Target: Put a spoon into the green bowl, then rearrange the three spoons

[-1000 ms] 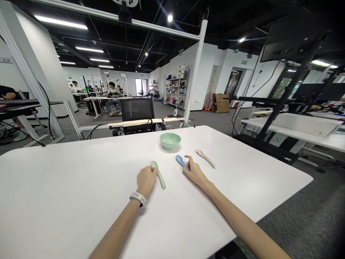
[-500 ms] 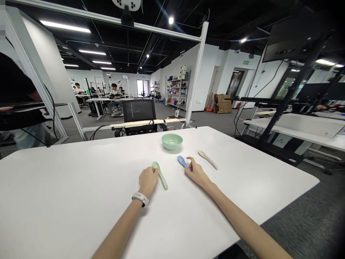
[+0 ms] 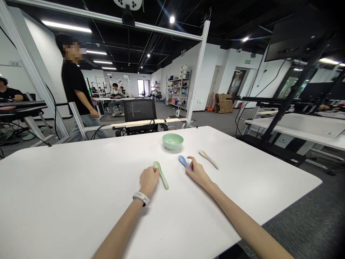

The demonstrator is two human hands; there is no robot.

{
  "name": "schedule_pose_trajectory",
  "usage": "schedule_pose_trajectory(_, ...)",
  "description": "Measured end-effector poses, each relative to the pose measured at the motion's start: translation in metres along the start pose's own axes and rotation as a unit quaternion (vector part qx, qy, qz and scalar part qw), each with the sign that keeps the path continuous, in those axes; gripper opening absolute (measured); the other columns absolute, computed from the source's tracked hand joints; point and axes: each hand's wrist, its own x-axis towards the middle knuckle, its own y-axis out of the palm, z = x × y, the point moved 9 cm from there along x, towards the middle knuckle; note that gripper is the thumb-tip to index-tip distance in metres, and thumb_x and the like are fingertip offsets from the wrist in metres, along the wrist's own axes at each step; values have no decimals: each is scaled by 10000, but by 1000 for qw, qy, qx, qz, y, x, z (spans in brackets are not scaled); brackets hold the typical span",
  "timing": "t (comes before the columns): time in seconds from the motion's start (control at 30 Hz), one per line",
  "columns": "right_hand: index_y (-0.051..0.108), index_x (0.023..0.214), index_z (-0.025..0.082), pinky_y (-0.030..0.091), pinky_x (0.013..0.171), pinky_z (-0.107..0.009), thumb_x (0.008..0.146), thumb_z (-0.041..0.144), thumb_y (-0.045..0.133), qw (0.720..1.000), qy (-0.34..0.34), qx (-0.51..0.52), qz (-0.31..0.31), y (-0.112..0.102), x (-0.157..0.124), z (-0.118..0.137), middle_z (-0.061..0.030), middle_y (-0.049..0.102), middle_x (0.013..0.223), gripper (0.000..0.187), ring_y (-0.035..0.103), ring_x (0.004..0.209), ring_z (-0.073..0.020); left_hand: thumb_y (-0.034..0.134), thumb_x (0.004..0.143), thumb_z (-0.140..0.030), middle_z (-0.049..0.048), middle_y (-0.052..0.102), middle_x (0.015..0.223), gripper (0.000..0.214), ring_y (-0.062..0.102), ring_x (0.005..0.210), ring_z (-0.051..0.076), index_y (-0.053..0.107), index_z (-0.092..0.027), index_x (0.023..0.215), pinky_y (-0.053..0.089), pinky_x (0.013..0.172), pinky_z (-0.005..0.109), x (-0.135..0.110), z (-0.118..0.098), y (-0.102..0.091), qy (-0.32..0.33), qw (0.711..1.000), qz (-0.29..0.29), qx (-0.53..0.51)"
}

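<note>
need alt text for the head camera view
On a white table, the left hand touches a pale green spoon and the right hand a blue spoon, with a cream spoon and a pale green bowl beyond. A person walks past in the background.

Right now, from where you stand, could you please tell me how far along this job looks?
Nothing looks done yet: no spoon shows in the green bowl. In hand: the left hand rests on the green spoon, and the right hand touches the blue spoon. Left: the cream spoon lies untouched on the table.
</note>
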Motion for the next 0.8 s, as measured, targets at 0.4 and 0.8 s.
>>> schedule_pose_trajectory(0.4,563,1346,187,448,695,-323,854,322,526,1000,-3,-2,-9,1,1,-3,56,562,724,511,599,699,-215,417,995,-334,91,848,931,373,746,876,230,722,-233,806,400,707,326,1,1,1,-1,1000,-2,-1)
schedule_pose_trajectory(0.8,567,1336,181,469,707,-322,855,299,523,1000,4,7,-6,0,1,-2,48,576,735,498,596,713,-213,415,993,-344,94,841,916,387,749,890,230,752,-223,848,414,730,329,1,0,0,-3,1000,2,-1)
